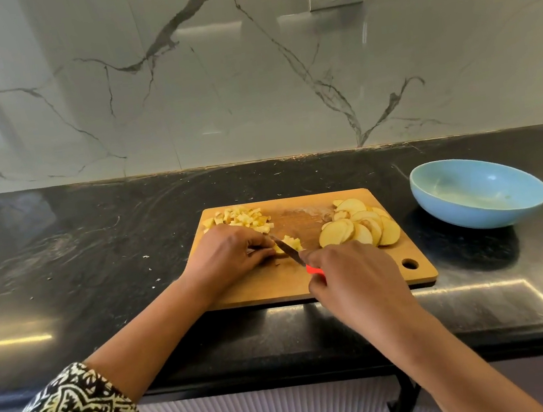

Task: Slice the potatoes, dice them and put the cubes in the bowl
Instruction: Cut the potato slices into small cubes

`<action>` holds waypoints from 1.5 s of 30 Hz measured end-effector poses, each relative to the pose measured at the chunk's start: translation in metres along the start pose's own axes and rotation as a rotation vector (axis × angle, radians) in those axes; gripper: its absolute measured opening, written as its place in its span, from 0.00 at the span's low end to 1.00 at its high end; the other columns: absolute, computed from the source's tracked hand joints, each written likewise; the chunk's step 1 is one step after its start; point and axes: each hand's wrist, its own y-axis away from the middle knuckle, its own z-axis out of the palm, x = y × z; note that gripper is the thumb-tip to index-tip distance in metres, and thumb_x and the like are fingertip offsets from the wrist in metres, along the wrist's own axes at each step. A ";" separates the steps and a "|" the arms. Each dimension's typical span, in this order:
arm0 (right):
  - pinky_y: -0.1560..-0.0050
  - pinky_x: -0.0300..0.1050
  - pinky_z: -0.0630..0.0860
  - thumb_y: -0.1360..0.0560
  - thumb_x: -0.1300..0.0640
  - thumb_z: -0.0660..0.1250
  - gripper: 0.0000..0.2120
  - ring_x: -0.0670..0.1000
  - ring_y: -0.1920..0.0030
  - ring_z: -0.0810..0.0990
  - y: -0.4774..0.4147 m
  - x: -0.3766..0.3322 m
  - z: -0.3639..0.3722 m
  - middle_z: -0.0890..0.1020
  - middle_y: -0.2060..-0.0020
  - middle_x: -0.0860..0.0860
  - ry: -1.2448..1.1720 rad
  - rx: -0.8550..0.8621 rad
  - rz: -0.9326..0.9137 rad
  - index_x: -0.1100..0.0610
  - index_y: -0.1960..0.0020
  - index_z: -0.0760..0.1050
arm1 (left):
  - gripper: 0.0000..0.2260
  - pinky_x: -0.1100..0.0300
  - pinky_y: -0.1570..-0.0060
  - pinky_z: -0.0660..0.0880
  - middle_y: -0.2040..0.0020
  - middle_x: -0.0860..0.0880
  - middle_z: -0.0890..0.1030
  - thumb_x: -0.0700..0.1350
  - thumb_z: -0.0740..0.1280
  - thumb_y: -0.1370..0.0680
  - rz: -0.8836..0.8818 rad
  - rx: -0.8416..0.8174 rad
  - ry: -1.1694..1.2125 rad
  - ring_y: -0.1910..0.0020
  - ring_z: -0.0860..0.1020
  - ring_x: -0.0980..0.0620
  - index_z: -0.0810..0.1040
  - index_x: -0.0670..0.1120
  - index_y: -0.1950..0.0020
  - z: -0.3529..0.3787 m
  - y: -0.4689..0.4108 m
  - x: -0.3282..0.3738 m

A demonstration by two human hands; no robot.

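Right hand (pixel 352 278) grips orange-handled knife (pixel 288 250); left hand (pixel 226 253) seemingly pins slice (pixel 291 243).

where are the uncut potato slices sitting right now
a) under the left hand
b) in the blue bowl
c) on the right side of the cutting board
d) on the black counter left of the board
c: the potato slices lie fanned out on the right side of the cutting board, while the blue bowl holds no potato and the cubes sit at the board's far left.
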 end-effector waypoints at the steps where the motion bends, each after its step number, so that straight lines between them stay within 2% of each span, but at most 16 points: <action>1: 0.64 0.40 0.72 0.20 0.55 0.59 0.16 0.47 0.61 0.75 -0.004 -0.003 0.003 0.79 0.57 0.47 0.038 -0.018 -0.011 0.47 0.33 0.72 | 0.08 0.59 0.58 0.80 0.56 0.52 0.85 0.47 0.74 0.28 0.008 -0.005 -0.007 0.60 0.83 0.55 0.85 0.48 0.50 0.000 -0.001 0.000; 3: 0.64 0.42 0.73 0.19 0.58 0.58 0.13 0.48 0.61 0.75 -0.010 -0.011 0.011 0.77 0.59 0.47 0.108 -0.044 -0.045 0.51 0.37 0.74 | 0.07 0.59 0.59 0.80 0.57 0.53 0.85 0.48 0.73 0.27 0.020 -0.008 -0.018 0.60 0.82 0.56 0.85 0.50 0.51 0.000 -0.002 -0.001; 5: 0.67 0.41 0.68 0.19 0.58 0.58 0.12 0.49 0.62 0.72 -0.009 -0.014 0.015 0.75 0.59 0.48 0.137 -0.050 -0.060 0.53 0.38 0.73 | 0.06 0.57 0.61 0.81 0.58 0.53 0.85 0.48 0.74 0.28 0.022 -0.001 -0.022 0.61 0.82 0.55 0.85 0.50 0.52 0.001 -0.001 -0.001; 8: 0.60 0.41 0.69 0.19 0.55 0.57 0.17 0.48 0.56 0.75 0.009 -0.004 0.014 0.79 0.52 0.47 0.062 -0.032 -0.041 0.48 0.31 0.68 | 0.06 0.55 0.61 0.81 0.57 0.52 0.85 0.48 0.73 0.27 0.005 -0.005 -0.028 0.61 0.83 0.55 0.85 0.50 0.51 0.001 0.001 0.000; 11: 0.56 0.40 0.75 0.20 0.51 0.59 0.20 0.45 0.56 0.76 0.022 0.007 -0.005 0.80 0.53 0.45 -0.013 -0.097 -0.013 0.45 0.28 0.66 | 0.07 0.60 0.59 0.79 0.57 0.51 0.85 0.48 0.73 0.27 -0.012 -0.009 -0.032 0.61 0.83 0.54 0.85 0.49 0.51 -0.001 0.001 0.002; 13: 0.60 0.36 0.74 0.21 0.50 0.60 0.18 0.42 0.60 0.75 0.020 0.015 -0.015 0.81 0.55 0.43 -0.040 -0.103 -0.009 0.43 0.31 0.70 | 0.10 0.65 0.57 0.76 0.55 0.52 0.85 0.50 0.73 0.28 -0.067 -0.012 -0.005 0.59 0.82 0.56 0.85 0.49 0.49 -0.002 0.001 0.002; 16: 0.71 0.34 0.62 0.21 0.51 0.60 0.20 0.41 0.68 0.69 0.014 0.016 -0.019 0.77 0.61 0.42 -0.068 -0.024 0.009 0.41 0.30 0.68 | 0.14 0.72 0.50 0.74 0.51 0.54 0.84 0.52 0.73 0.29 -0.209 -0.053 0.099 0.54 0.80 0.61 0.83 0.51 0.46 -0.008 0.001 -0.001; 19: 0.72 0.34 0.61 0.21 0.50 0.59 0.20 0.42 0.69 0.70 0.009 0.011 -0.015 0.73 0.64 0.41 -0.068 0.018 0.029 0.42 0.29 0.67 | 0.13 0.72 0.49 0.75 0.51 0.54 0.84 0.50 0.74 0.30 -0.238 -0.060 0.144 0.54 0.80 0.62 0.83 0.50 0.46 -0.011 0.001 -0.002; 23: 0.63 0.36 0.72 0.20 0.50 0.59 0.20 0.43 0.62 0.75 0.005 0.005 -0.008 0.79 0.57 0.42 -0.101 0.022 0.019 0.43 0.29 0.67 | 0.10 0.66 0.50 0.77 0.54 0.54 0.85 0.49 0.74 0.29 -0.216 -0.052 0.118 0.56 0.80 0.61 0.84 0.50 0.49 -0.011 0.001 -0.003; 27: 0.58 0.40 0.77 0.20 0.50 0.59 0.21 0.44 0.58 0.76 0.003 -0.002 -0.003 0.81 0.51 0.43 -0.082 0.024 0.005 0.43 0.28 0.65 | 0.08 0.65 0.52 0.78 0.55 0.54 0.85 0.48 0.74 0.28 -0.197 -0.017 0.106 0.58 0.81 0.60 0.85 0.50 0.50 -0.008 0.001 -0.005; 36: 0.59 0.42 0.75 0.20 0.52 0.59 0.20 0.47 0.55 0.78 -0.007 -0.004 0.007 0.81 0.50 0.45 -0.051 0.003 -0.007 0.45 0.29 0.68 | 0.06 0.68 0.57 0.76 0.57 0.55 0.84 0.45 0.74 0.28 -0.126 -0.009 0.081 0.61 0.77 0.62 0.85 0.49 0.52 -0.005 0.000 -0.009; 40: 0.64 0.42 0.68 0.20 0.54 0.59 0.15 0.49 0.58 0.76 -0.018 -0.011 0.014 0.79 0.54 0.48 0.028 -0.045 -0.035 0.50 0.35 0.74 | 0.05 0.67 0.60 0.75 0.59 0.52 0.84 0.46 0.75 0.29 -0.082 0.002 0.062 0.61 0.78 0.59 0.85 0.48 0.55 -0.004 -0.001 -0.010; 43: 0.63 0.42 0.67 0.20 0.55 0.58 0.14 0.50 0.58 0.74 -0.010 -0.013 0.017 0.78 0.55 0.49 0.050 -0.073 -0.041 0.51 0.36 0.73 | 0.06 0.64 0.61 0.76 0.60 0.51 0.84 0.46 0.75 0.29 -0.066 0.014 0.033 0.62 0.77 0.58 0.85 0.47 0.55 -0.003 0.000 -0.011; 45: 0.59 0.42 0.71 0.20 0.54 0.58 0.14 0.49 0.54 0.77 0.004 -0.008 0.015 0.79 0.53 0.47 0.003 -0.067 -0.038 0.49 0.35 0.72 | 0.06 0.66 0.61 0.74 0.59 0.52 0.84 0.48 0.75 0.29 -0.076 0.009 0.019 0.62 0.76 0.60 0.85 0.49 0.54 -0.003 0.000 -0.012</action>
